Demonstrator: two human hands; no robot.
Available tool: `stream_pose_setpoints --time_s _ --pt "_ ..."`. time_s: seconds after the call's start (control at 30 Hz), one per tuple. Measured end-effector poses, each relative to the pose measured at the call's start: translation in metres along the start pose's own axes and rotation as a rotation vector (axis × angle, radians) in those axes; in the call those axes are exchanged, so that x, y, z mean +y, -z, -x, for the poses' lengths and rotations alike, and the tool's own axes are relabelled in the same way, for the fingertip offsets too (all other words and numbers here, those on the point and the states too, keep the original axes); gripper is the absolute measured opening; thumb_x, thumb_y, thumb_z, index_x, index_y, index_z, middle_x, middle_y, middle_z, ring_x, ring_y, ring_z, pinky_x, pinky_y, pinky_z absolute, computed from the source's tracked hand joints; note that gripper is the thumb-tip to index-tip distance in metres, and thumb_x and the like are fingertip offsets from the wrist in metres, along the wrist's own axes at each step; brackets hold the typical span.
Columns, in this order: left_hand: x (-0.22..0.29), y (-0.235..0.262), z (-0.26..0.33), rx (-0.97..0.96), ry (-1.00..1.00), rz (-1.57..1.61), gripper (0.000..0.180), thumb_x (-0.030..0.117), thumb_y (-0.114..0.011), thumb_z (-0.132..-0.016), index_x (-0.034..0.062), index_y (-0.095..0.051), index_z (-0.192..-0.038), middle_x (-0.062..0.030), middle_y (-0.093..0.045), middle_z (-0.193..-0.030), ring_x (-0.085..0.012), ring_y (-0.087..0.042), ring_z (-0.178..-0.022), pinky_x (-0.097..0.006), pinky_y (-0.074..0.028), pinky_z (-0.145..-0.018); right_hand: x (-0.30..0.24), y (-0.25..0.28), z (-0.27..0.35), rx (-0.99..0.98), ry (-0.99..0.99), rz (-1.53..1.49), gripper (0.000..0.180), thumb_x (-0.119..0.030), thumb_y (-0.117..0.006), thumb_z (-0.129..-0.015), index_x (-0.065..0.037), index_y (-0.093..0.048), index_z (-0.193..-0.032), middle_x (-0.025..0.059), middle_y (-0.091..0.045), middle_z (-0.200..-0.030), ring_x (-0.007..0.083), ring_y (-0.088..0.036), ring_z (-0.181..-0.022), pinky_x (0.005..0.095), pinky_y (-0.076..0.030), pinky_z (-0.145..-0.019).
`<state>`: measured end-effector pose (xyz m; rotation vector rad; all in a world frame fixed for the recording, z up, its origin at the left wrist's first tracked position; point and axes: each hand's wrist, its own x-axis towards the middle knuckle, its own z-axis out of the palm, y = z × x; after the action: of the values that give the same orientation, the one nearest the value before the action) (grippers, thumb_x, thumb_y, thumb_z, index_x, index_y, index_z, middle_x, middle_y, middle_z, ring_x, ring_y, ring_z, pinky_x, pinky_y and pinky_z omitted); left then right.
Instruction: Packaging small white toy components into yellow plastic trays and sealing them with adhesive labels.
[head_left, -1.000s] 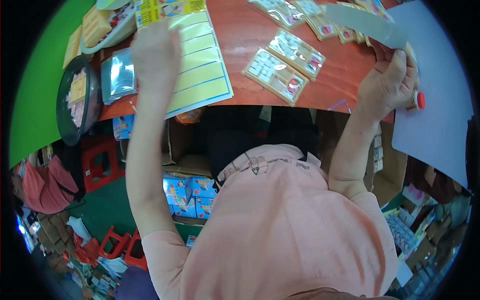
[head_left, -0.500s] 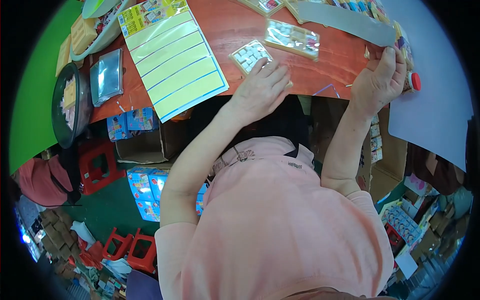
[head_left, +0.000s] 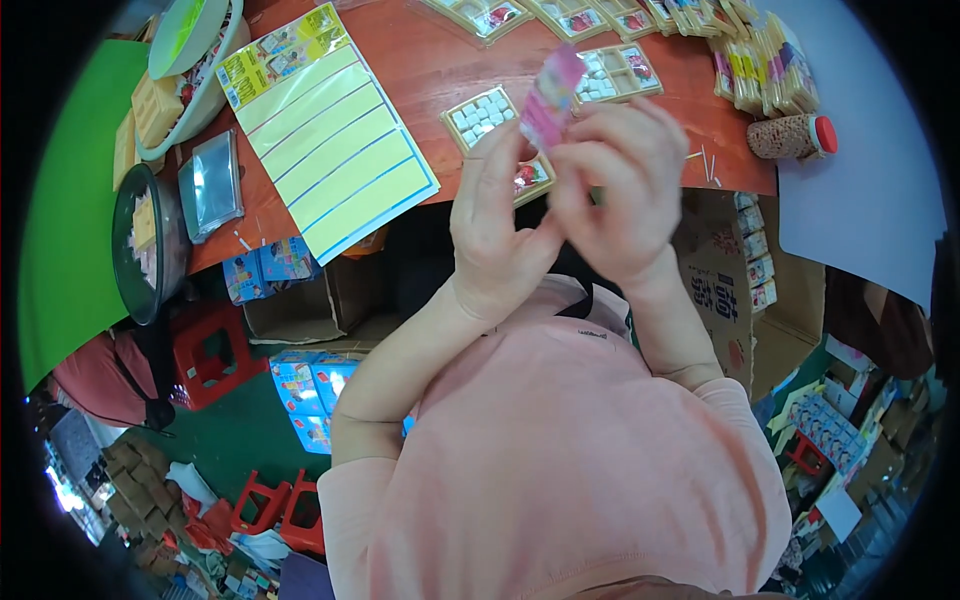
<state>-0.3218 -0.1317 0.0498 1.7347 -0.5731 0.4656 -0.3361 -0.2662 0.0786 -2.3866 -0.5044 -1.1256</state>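
Note:
My two hands are together above the table's near edge. A pink printed strip (head_left: 553, 95), blurred by motion, stands up between their fingertips. My left hand (head_left: 497, 225) is closed on its lower end. Beside it, my right hand (head_left: 620, 185) is curled with its fingers on the strip, smeared by movement. Partly hidden behind the hands lies a tan tray (head_left: 482, 114) with white cubes and a red-patterned piece at its near end. Another such tray (head_left: 632, 68) sits just beyond my right hand.
Several filled trays (head_left: 490, 14) line the far edge. Upright packets (head_left: 765, 75) and a red-lidded jar (head_left: 785, 137) stand at right. Left are yellow-green sheets (head_left: 325, 150), clear sleeves (head_left: 212, 187), a dark bowl (head_left: 150, 245) and pale basins (head_left: 200, 75). An open carton (head_left: 790, 320) stands below the right edge.
My right hand has come from the far right to the middle with a strip, which showed its grey side before and now looks pink. My left hand has left the tray and met it.

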Motion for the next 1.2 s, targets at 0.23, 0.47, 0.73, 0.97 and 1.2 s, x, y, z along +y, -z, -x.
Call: stream_pose_setpoints --time_s 0.23,0.47,0.73,0.97,1.2 --pt "-0.009 0.019 -0.002 0.218 0.348 0.229 0.019 -0.001 -0.063 -0.092 -0.0041 -0.061 -0.11 -0.0126 -0.07 -0.091 -0.022 -0.069 -0.079 -0.03 -0.054 -0.075 0.006 -0.005 0.004 -0.109 -0.105 -0.212 0.034 -0.007 -0.072 -0.078 -0.009 -0.067 -0.111 0.0102 -0.058 -0.119 0.0293 -0.054 -0.117 0.0413 -0.041 -0.099" --pt "-0.016 0.035 -0.005 0.349 0.812 0.86 0.015 0.012 -0.058 -0.1 -0.0008 -0.062 -0.107 -0.0091 -0.07 -0.089 -0.0183 -0.069 -0.077 -0.033 -0.053 -0.078 0.035 -0.015 0.021 -0.112 -0.921 -0.892 0.04 -0.018 -0.059 -0.099 -0.008 -0.05 -0.137 0.0073 -0.058 -0.124 0.0096 -0.056 -0.106 0.0281 -0.043 -0.097" --pt "-0.029 0.033 0.028 0.334 1.033 0.677 0.023 0.022 -0.067 -0.096 -0.0007 -0.066 -0.101 -0.0087 -0.069 -0.085 -0.017 -0.065 -0.055 -0.022 -0.041 -0.043 0.055 -0.034 0.039 -0.197 -0.881 -0.789 0.038 -0.009 -0.063 -0.095 -0.006 -0.052 -0.132 0.0045 -0.067 -0.1 0.0072 -0.06 -0.093 0.0229 -0.046 -0.083" --pt "-0.037 0.025 0.041 0.368 1.179 0.632 0.027 0.024 -0.068 -0.095 -0.0024 -0.066 -0.099 -0.0113 -0.069 -0.083 -0.0181 -0.067 -0.055 -0.022 -0.042 -0.042 0.064 -0.047 0.05 -0.318 -0.758 -0.591 0.02 -0.012 -0.061 -0.095 -0.005 -0.065 -0.113 0.004 -0.066 -0.086 0.0081 -0.059 -0.081 0.0253 -0.049 -0.074" --pt "-0.049 0.019 0.046 0.359 1.164 0.475 0.027 0.023 -0.068 -0.095 -0.004 -0.068 -0.099 -0.0111 -0.069 -0.079 -0.0171 -0.067 -0.055 -0.022 -0.045 -0.044 0.069 -0.055 0.051 -0.474 -0.506 -0.317 0.018 -0.007 -0.061 -0.093 -0.012 -0.068 -0.108 0.0012 -0.066 -0.096 0.0134 -0.063 -0.083 0.0263 -0.05 -0.073"
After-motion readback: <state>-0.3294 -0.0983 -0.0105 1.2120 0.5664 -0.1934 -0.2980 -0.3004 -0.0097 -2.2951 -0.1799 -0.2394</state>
